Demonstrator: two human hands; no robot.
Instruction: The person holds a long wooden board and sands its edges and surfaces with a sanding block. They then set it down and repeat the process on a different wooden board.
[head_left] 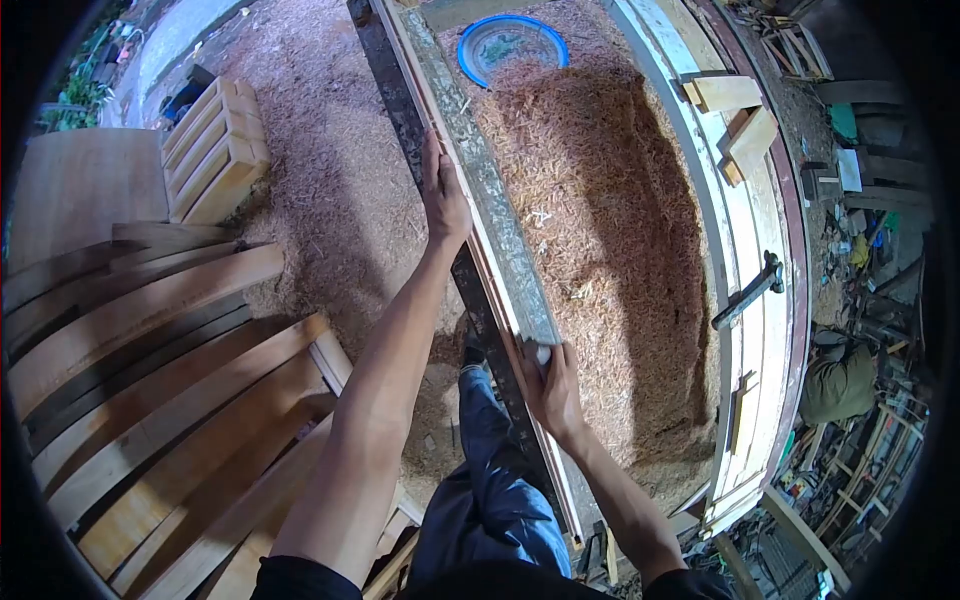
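A long, narrow wooden strip lies along a worn beam that runs from the top centre down to the lower middle. My left hand is on the strip's left edge, its fingers wrapped over it and pointing up. Lower down, my right hand is closed round a small whitish object at the strip's right side. What exactly this object is cannot be made out. Both forearms reach up from the bottom of the view.
Curved boards are stacked at the left beside a slatted wooden bundle. A blue-rimmed basin sits on wood shavings. On the right bench lie a hammer and wood pieces.
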